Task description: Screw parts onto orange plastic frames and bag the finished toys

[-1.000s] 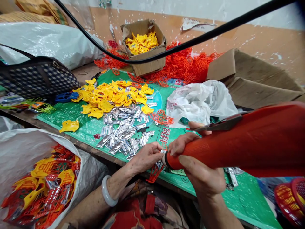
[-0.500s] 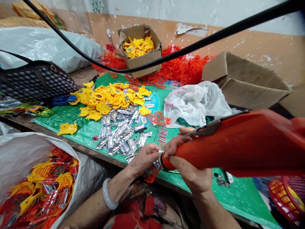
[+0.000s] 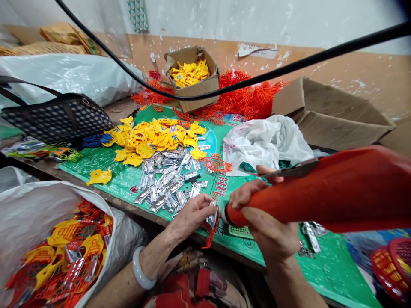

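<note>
My left hand (image 3: 196,213) pinches an orange-red plastic frame (image 3: 210,236) with a silver metal-looking plate (image 3: 212,215) lying against it, just above the table's front edge. My right hand (image 3: 268,222) is wrapped around the front barrel of a red electric screwdriver (image 3: 308,196). Its dark nose points left at the plate, with a small gap between them. The bit itself cannot be made out. Left of my hands, many silver plates (image 3: 167,179) lie in a loose heap, and yellow plastic parts (image 3: 154,134) are piled behind them.
At the lower left, a white sack (image 3: 123,222) holds orange and yellow parts. Cardboard boxes (image 3: 201,102) (image 3: 343,128), orange net-like frames (image 3: 253,96) and a white plastic bag (image 3: 253,143) stand at the back. Small screws (image 3: 306,251) lie right. A black cable (image 3: 276,64) hangs across.
The screwdriver's nose has drawn back to the right from the plate, so more of the orange frame shows in my left hand. The whole view has shifted slightly.
</note>
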`<move>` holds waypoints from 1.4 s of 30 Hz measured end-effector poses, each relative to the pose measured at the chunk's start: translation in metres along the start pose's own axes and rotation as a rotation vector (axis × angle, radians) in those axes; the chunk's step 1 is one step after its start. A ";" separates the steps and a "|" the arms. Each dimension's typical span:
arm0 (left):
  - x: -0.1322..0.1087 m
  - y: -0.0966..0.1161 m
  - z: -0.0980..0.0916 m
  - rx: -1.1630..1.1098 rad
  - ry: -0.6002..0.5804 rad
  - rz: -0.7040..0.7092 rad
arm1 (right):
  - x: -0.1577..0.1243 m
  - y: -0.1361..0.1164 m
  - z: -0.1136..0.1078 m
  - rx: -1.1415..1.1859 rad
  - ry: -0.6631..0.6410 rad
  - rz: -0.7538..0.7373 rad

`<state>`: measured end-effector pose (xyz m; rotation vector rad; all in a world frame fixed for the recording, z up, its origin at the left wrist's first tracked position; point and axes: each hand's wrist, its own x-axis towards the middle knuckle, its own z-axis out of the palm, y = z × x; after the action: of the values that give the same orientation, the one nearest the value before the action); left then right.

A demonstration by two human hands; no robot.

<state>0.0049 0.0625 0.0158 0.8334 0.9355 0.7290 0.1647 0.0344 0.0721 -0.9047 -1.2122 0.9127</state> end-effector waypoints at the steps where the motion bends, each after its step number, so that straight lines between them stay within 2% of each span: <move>1: -0.002 0.001 -0.004 -0.018 -0.003 -0.005 | 0.003 -0.001 -0.002 0.015 0.042 -0.009; 5: -0.008 0.002 -0.019 -0.164 0.007 -0.025 | 0.014 -0.002 -0.008 0.048 0.242 -0.020; 9: -0.012 -0.003 -0.025 -0.371 0.012 -0.065 | 0.016 0.003 -0.016 0.042 0.354 0.021; 16: -0.023 -0.009 -0.020 -0.570 -0.010 -0.132 | 0.003 0.007 -0.022 0.054 0.336 0.071; 21: -0.034 -0.026 -0.023 -0.603 -0.032 -0.117 | -0.015 0.005 -0.025 0.002 0.344 0.143; 25: -0.050 -0.035 -0.020 -0.595 -0.105 -0.062 | -0.030 0.002 -0.028 -0.029 0.317 0.139; 29: -0.066 -0.035 -0.015 -0.564 -0.206 -0.024 | -0.035 -0.008 -0.032 -0.096 0.307 0.111; 34: -0.079 -0.034 -0.014 -0.520 -0.269 -0.005 | -0.029 -0.019 -0.038 -0.183 0.380 0.071; 42: -0.101 -0.048 -0.023 -0.532 -0.187 0.029 | 0.009 -0.007 -0.052 -0.407 0.426 -0.027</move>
<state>-0.0487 -0.0376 0.0062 0.4341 0.5236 0.8587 0.2182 0.0359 0.0757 -1.3274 -1.0463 0.4193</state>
